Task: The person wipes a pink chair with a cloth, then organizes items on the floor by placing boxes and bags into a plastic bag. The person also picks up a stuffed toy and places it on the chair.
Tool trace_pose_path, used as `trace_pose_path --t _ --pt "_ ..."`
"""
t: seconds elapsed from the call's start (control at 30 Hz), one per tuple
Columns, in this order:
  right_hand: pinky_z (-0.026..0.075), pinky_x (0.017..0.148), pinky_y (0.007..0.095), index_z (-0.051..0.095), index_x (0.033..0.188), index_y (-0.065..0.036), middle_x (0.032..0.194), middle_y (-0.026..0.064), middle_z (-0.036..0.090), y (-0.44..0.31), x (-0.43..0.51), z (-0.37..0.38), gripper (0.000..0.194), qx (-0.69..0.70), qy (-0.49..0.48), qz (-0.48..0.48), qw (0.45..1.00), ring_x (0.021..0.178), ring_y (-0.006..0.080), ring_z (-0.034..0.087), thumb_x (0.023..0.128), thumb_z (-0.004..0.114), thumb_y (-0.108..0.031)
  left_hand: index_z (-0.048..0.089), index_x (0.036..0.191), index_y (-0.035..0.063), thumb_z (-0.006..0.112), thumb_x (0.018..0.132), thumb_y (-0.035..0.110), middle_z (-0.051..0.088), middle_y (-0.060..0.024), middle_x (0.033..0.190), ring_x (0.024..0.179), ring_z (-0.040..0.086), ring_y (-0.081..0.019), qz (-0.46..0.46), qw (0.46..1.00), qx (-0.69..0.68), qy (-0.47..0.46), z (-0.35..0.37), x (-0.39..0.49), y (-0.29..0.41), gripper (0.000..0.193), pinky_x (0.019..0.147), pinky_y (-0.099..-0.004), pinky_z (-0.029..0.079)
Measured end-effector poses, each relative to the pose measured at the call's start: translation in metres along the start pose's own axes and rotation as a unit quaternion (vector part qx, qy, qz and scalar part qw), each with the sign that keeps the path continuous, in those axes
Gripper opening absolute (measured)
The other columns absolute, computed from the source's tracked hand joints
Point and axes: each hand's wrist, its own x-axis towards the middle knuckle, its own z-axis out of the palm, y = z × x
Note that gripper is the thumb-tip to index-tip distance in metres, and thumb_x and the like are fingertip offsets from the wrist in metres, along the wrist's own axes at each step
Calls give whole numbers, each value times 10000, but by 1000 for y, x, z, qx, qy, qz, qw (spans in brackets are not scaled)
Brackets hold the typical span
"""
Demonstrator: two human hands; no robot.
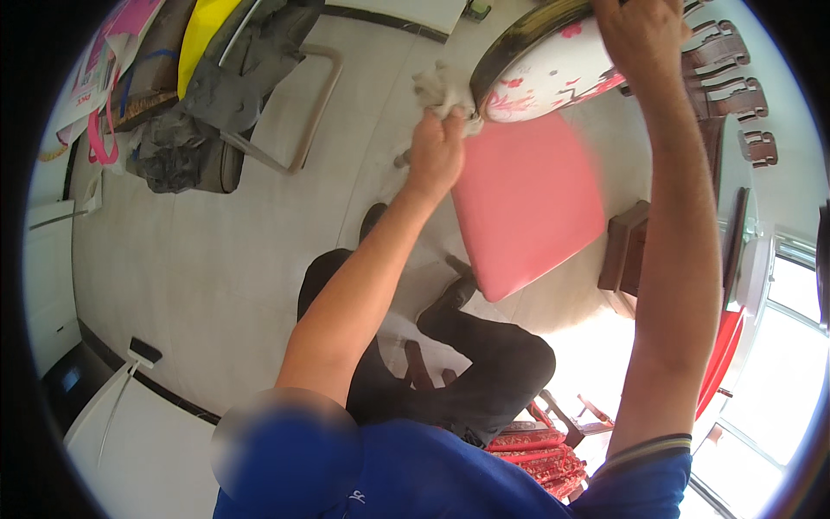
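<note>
My left hand [438, 152] grips a crumpled pale cloth [444, 91] and presses it at the lower end of a chair's backrest frame [489, 61], which is dark with gold-toned streaks. Inside that frame sits a white panel [545, 71] printed with red blossoms. Below it the chair's pink padded seat [528, 201] extends toward my knees. At the top edge of the view my right hand [642, 36] is on the far side of the backrest; its fingertips are partly cut off, and it seems to hold the frame.
Dark bags [224, 97] and a bent metal tube frame [318, 110] lie at upper left, near a pink-handled paper bag [97, 71]. A broom [139, 353] leans at lower left. Dark carved wooden chairs [720, 45] line the right. A brown wooden base [626, 250] stands beside the seat.
</note>
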Motion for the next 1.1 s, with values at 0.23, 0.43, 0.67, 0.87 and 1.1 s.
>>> trace_pose_path --t 0.23,0.43,0.67,0.87,1.1 --pt "426 980 481 741 1097 -191 1163 31 715 -3 -12 -14 239 -28 24 -79 996 1107 310 606 912 591 -181 548 1251 -32 513 1043 154 656 -240 1047 977 627 -415 89 996 8 -8 2 -1 86 281 878 -473 474" --pt "406 962 486 715 910 -148 996 6 711 -31 -39 -43 176 71 45 -32 996 1109 320 588 807 587 -84 553 1261 -28 562 1004 99 592 -271 1209 1098 535 -476 234 968 86 14 4 -32 95 287 993 -522 394" --pt "415 1058 501 686 1014 -76 1150 86 702 -29 -95 -89 226 93 9 -12 996 1212 363 576 810 600 -30 516 1329 -39 566 997 68 554 -277 1288 1155 516 -489 194 974 94 -68 23 -106 96 353 1019 -556 383" --pt "427 1100 439 587 1315 10 1317 201 616 -47 -125 -143 398 284 118 302 902 1271 351 560 941 517 -106 503 1356 -27 590 984 52 529 -284 1292 1174 496 -510 225 963 130 -76 14 -206 102 390 1028 -584 378" --pt "430 1057 340 530 1449 22 1386 158 594 -54 -168 -175 466 462 40 438 770 1237 210 561 1030 456 -167 521 1311 -44 666 923 6 511 -284 1290 1164 505 -511 233 949 117 -178 -11 -309 109 417 1024 -589 408"
